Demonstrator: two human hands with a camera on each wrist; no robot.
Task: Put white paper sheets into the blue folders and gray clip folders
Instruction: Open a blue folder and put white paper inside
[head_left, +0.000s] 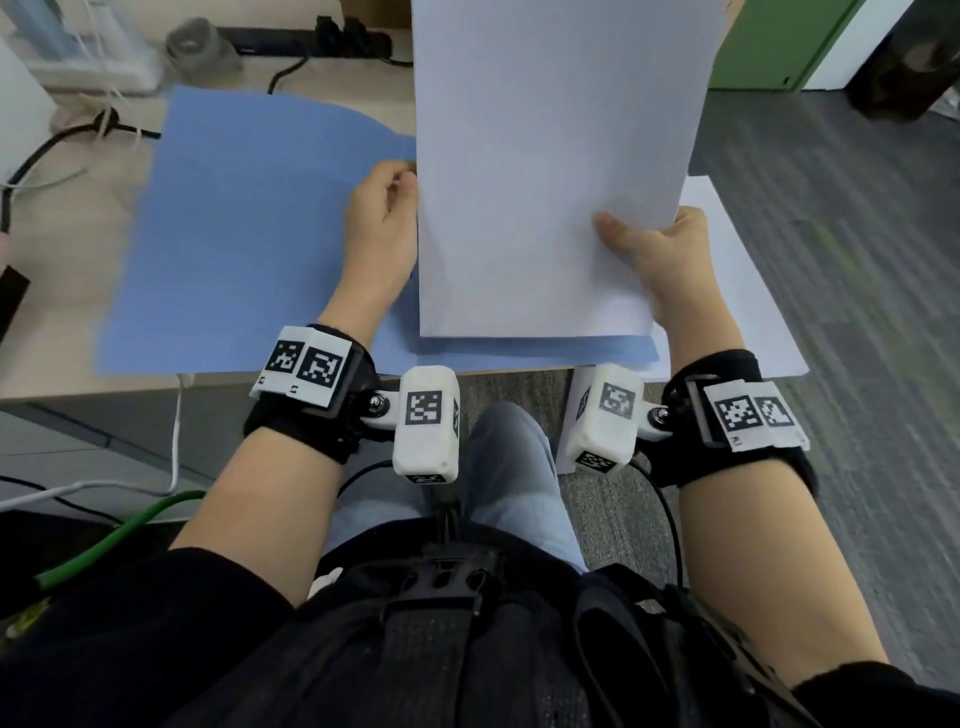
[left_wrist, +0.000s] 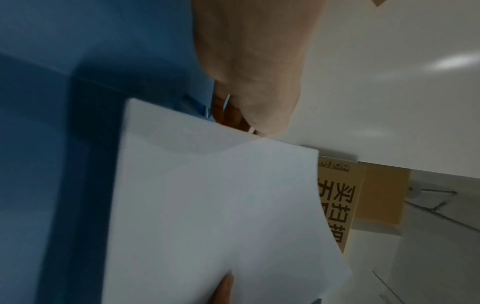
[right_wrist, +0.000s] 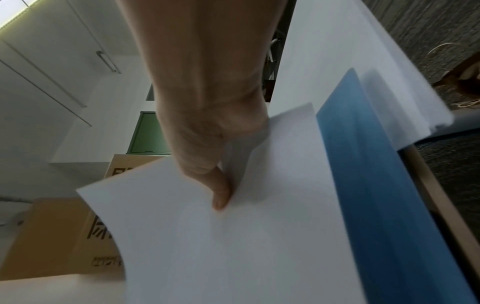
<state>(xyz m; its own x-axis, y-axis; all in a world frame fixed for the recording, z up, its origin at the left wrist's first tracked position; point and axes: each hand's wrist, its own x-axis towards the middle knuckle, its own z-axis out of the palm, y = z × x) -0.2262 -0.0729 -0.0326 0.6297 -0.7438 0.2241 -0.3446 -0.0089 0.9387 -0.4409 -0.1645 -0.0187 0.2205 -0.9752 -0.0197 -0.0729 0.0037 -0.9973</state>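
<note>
A blue folder (head_left: 249, 234) lies spread on the desk, with a strip of it showing under the paper near the front edge. My left hand (head_left: 405, 179) pinches the edge of the folder's blue flap, seen close in the left wrist view (left_wrist: 246, 123). My right hand (head_left: 623, 234) grips a white paper sheet (head_left: 545, 156) at its lower right, thumb on top, holding it tilted up over the folder's right half. The right wrist view shows the thumb (right_wrist: 221, 197) pressed on the sheet (right_wrist: 233, 246) beside the blue folder (right_wrist: 376, 185). No gray clip folder is in view.
A stack of white paper (head_left: 737, 270) lies at the desk's right corner, partly under the folder. A power strip (head_left: 311, 39) and cables (head_left: 78, 135) sit at the back left. A cardboard box (right_wrist: 52, 236) stands behind. Carpet floor (head_left: 831, 260) is to the right.
</note>
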